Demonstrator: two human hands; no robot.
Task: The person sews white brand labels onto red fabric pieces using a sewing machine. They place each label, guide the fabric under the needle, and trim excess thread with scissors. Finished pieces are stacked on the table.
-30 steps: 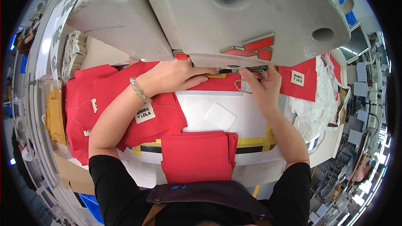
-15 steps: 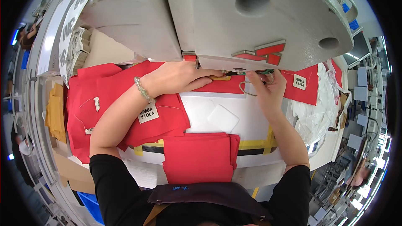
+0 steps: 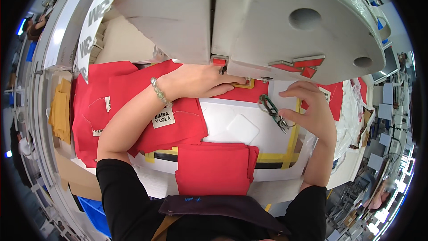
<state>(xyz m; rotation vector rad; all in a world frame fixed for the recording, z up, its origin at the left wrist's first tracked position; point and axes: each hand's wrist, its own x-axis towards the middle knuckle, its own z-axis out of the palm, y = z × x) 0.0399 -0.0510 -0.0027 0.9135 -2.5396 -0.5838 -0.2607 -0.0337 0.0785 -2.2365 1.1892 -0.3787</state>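
Note:
My left hand (image 3: 200, 81) lies flat, fingers stretched out, on a strip of red cloth (image 3: 256, 93) beneath the grey sewing machine head (image 3: 263, 22). Its fingertips reach the small yellow-edged frame (image 3: 244, 83) at the needle area. My right hand (image 3: 314, 107) is open, with thumb and fingers apart and nothing seen between them. Just left of it, thread snips (image 3: 273, 112) with dark green handles are over the white work surface (image 3: 218, 116); whether they rest flat I cannot tell. Red pieces with pale labels (image 3: 163, 117) lie under and beside my left forearm.
A folded stack of red cloth (image 3: 214, 169) sits at the front edge. A white rounded square (image 3: 243, 128) lies mid-surface. Yellow cloth pieces (image 3: 61, 111) are at far left, clear plastic bags (image 3: 342, 127) at right. A blue bin (image 3: 95, 214) stands lower left.
My right hand has let go of the snips and drawn back to the right, down from the needle area. My left hand stays on the cloth. The whole view has shifted slightly.

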